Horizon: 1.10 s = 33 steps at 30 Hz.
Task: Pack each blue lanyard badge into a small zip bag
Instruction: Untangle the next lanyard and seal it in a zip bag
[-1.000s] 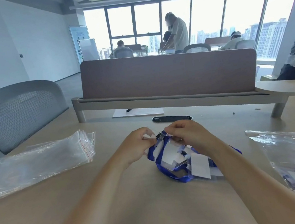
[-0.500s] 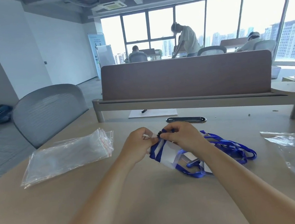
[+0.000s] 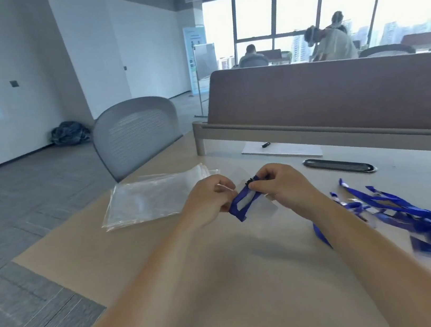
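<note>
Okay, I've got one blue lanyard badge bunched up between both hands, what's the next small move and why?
Probably hold the lanyard badge with the right hand alone and send the left hand to the stack of zip bags for one bag. The badge looks compactly bundled, both hands pinch it, no bag is plainly in hand, and the empty bags lie just to their left.

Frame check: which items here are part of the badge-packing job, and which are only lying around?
Job: folded lanyard badge held by left hand and right hand; stack of zip bags; pile of lanyards.
Lying about: paper sheet, pen, black cable slot, grey chair, dark bundle on the floor.
</note>
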Each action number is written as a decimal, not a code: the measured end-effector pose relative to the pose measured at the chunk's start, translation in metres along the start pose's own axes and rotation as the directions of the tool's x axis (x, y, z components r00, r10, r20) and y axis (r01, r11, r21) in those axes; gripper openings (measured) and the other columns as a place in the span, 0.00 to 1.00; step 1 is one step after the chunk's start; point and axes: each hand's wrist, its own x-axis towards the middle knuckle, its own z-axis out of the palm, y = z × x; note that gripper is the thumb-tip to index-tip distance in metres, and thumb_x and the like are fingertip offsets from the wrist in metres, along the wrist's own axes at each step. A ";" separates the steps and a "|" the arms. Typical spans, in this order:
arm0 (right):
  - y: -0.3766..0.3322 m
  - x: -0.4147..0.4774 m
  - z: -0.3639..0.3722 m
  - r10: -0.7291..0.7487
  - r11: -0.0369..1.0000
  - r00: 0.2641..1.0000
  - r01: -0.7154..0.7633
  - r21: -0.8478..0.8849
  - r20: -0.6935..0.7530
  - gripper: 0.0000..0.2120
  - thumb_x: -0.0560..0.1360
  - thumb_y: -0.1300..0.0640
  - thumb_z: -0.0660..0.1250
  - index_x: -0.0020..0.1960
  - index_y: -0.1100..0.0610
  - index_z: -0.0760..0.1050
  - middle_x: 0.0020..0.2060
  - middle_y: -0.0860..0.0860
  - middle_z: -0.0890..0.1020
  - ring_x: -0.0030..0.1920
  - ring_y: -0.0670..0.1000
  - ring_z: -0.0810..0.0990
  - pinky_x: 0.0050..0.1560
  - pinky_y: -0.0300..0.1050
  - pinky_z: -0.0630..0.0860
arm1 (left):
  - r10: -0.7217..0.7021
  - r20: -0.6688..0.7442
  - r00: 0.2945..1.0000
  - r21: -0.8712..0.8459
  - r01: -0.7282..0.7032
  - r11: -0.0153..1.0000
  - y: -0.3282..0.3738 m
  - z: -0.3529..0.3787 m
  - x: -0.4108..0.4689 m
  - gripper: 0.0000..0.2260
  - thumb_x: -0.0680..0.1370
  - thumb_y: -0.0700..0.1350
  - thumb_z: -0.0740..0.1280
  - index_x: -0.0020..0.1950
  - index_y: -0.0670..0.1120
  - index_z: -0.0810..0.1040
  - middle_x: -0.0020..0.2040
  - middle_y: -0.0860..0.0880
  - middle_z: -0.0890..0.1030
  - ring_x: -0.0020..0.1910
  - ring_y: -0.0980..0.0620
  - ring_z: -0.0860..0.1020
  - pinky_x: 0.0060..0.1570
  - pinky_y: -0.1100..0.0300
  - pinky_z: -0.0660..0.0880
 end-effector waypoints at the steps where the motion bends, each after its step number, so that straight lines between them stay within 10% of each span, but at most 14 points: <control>1: -0.001 0.009 0.005 0.005 1.000 1.000 -0.005 0.008 -0.001 0.06 0.75 0.53 0.71 0.48 0.55 0.78 0.45 0.53 0.83 0.42 0.51 0.78 0.39 0.42 0.74 | 0.000 -0.026 1.000 0.004 0.000 1.000 -0.005 -0.005 0.007 0.08 0.77 0.37 0.67 0.56 0.42 0.79 0.50 0.43 0.84 0.46 0.45 0.84 0.47 0.54 0.83; 15: 0.029 0.127 0.059 0.199 0.978 0.961 -0.182 0.101 -0.193 0.05 0.73 0.53 0.71 0.46 0.54 0.78 0.43 0.50 0.82 0.44 0.53 0.81 0.45 0.49 0.79 | -0.137 -0.091 0.986 0.247 0.155 0.956 -0.068 -0.033 0.100 0.17 0.82 0.44 0.59 0.71 0.49 0.72 0.71 0.50 0.73 0.68 0.49 0.72 0.61 0.60 0.66; 33: 0.031 0.071 0.048 0.239 0.970 0.936 -0.220 0.099 -0.258 0.08 0.72 0.54 0.72 0.47 0.58 0.79 0.40 0.50 0.81 0.41 0.52 0.79 0.42 0.49 0.77 | -0.124 -0.066 0.990 0.130 0.132 0.983 -0.067 -0.013 0.039 0.05 0.79 0.45 0.66 0.52 0.48 0.80 0.47 0.51 0.84 0.41 0.54 0.82 0.49 0.55 0.77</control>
